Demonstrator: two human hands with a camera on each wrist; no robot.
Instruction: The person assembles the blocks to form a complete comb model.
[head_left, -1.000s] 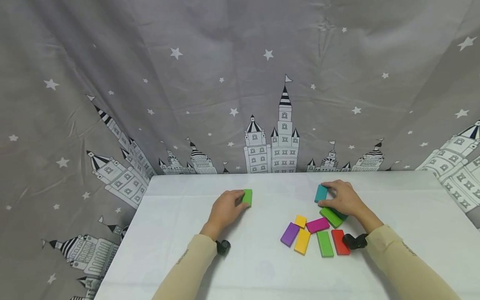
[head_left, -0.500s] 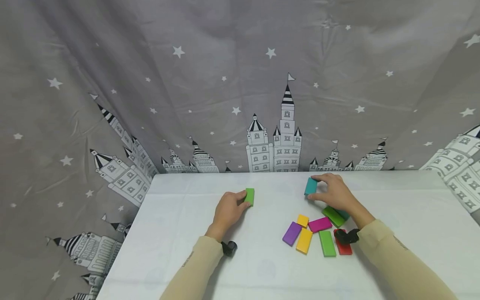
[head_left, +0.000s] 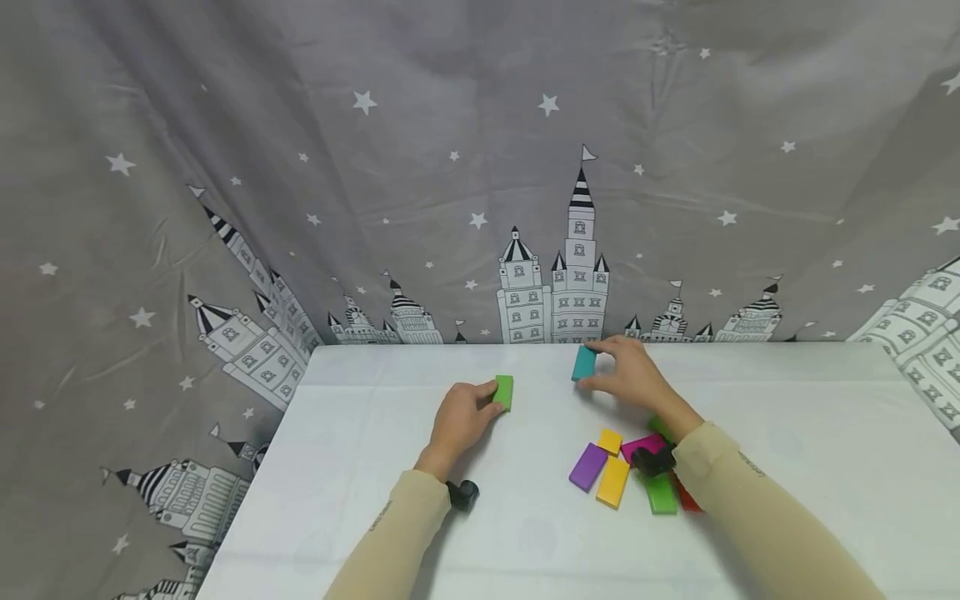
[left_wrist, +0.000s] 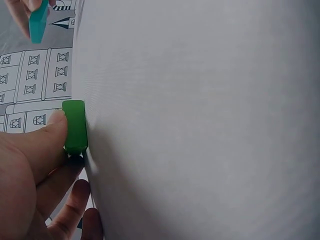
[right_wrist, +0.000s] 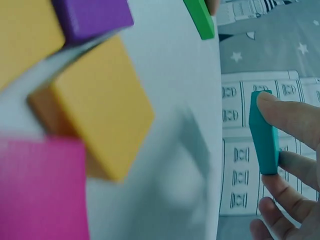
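Note:
On the left of the table, my left hand [head_left: 459, 421] pinches a light green block [head_left: 503, 393] between thumb and fingers; in the left wrist view this block [left_wrist: 75, 127] touches or nearly touches the white surface. My right hand [head_left: 630, 372] holds a teal block [head_left: 584, 364] by its two ends, near the table's back edge. Seen from the right wrist, the teal block [right_wrist: 264, 132] is apart from the tabletop, with the thumb on one end. A gap of bare tabletop lies between the two held blocks.
Under and beside the right forearm lie a purple block [head_left: 588, 467], a long yellow block [head_left: 613, 482], a small yellow block [head_left: 610, 442], a magenta block [head_left: 636, 447], green blocks [head_left: 662, 495] and a partly covered red block [head_left: 687, 497]. A grey castle-print curtain [head_left: 420, 167] hangs behind the white table [head_left: 360, 433].
My right hand has carried the teal block leftward and a little farther back, away from the pile toward the green block. The left hand stays in place, still pinching its block.

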